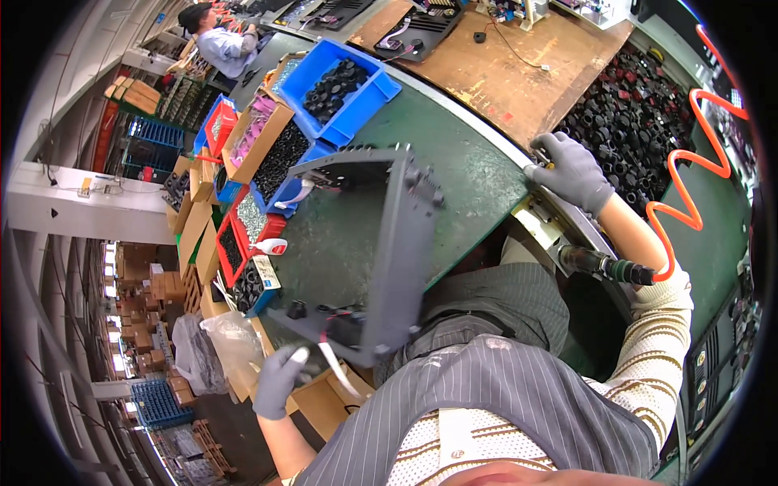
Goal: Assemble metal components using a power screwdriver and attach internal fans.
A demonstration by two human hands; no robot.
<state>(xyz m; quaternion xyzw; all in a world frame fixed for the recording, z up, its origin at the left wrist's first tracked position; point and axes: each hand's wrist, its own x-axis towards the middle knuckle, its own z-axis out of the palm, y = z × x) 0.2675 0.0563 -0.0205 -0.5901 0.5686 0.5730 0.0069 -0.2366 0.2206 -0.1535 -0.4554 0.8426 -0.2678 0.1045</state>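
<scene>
A dark grey frame-like housing [389, 259] stands tilted on the green bench in front of me, slightly blurred, with black parts and wires inside it. My left hand [279, 381], in a grey glove, is beside its near left corner, fingers apart and holding nothing I can see. A white cable [336, 368] hangs from the housing close to that hand. At the bench's metal edge, my gloved right hand [575, 174] has its fingers curled around something small with a bit of yellow showing. Below my right forearm lies an air screwdriver [596, 263].
An orange coiled hose [689, 162] runs from the screwdriver. Many black parts [636, 121] are heaped at the right, beside a worn wooden board [510, 73]. Along the left stand a blue bin [377, 93], red trays [227, 251] and cardboard boxes. Another person [223, 44] works far left.
</scene>
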